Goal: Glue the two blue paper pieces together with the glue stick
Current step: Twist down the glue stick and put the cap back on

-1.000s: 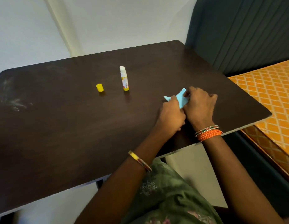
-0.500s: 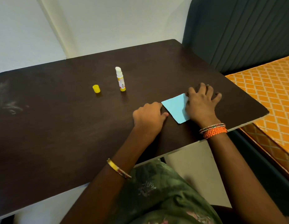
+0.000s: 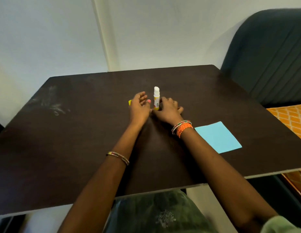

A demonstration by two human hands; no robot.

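Observation:
The blue paper (image 3: pixel 217 137) lies flat on the dark table (image 3: pixel 79 148) at the right, and it looks like a single square. The uncapped glue stick (image 3: pixel 156 98) stands upright in the table's middle, white tip up. My right hand (image 3: pixel 168 111) is at the stick's base on its right, fingers curled beside it, and I cannot tell whether they touch it. My left hand (image 3: pixel 139 106) is just left of the stick with fingers spread. The yellow cap (image 3: pixel 130 102) peeks out behind my left hand.
A dark green padded seat back (image 3: pixel 267 52) stands at the back right. An orange patterned cushion (image 3: pixel 290 116) lies beyond the table's right edge. White scuff marks (image 3: pixel 52 103) mark the table's left part. A wall runs behind the table.
Both hands left the blue paper and moved forward to the glue stick and cap. The paper stays flat near the right edge. The camera tilted up.

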